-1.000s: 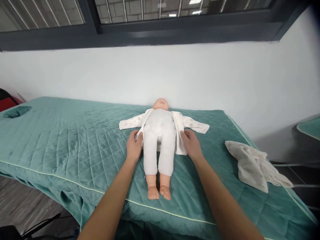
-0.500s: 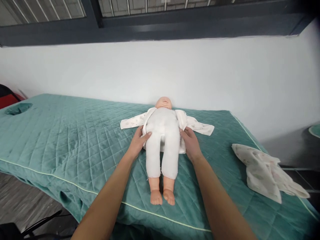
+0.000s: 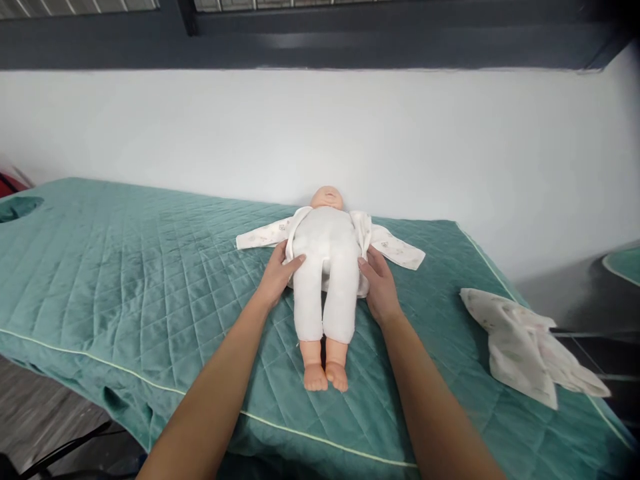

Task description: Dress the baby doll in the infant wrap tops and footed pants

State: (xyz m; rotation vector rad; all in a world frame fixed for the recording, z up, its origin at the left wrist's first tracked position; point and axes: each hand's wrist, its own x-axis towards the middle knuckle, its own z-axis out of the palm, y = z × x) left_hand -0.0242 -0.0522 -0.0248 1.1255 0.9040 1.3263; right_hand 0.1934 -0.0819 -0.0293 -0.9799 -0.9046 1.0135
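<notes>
A baby doll with a white cloth body lies on its back in the middle, head toward the wall and bare feet toward me. Its arms are inside the sleeves of a white printed baby shirt, which is open at the front and spread out beneath it. At the doll's hip on the left, my left hand is closed, its thumb on the body and its fingers by the shirt's edge. My right hand grips the opposite hip the same way. Both hands' fingertips are partly hidden.
A crumpled white printed garment lies near the right edge of the green quilted bed cover. The cover has a hole at far left. Behind stands a white wall below a dark window frame.
The doll has shifted slightly away from the bed's front edge, toward the wall, with both hands on it. The view has tilted down a little. The loose garment lies as before.
</notes>
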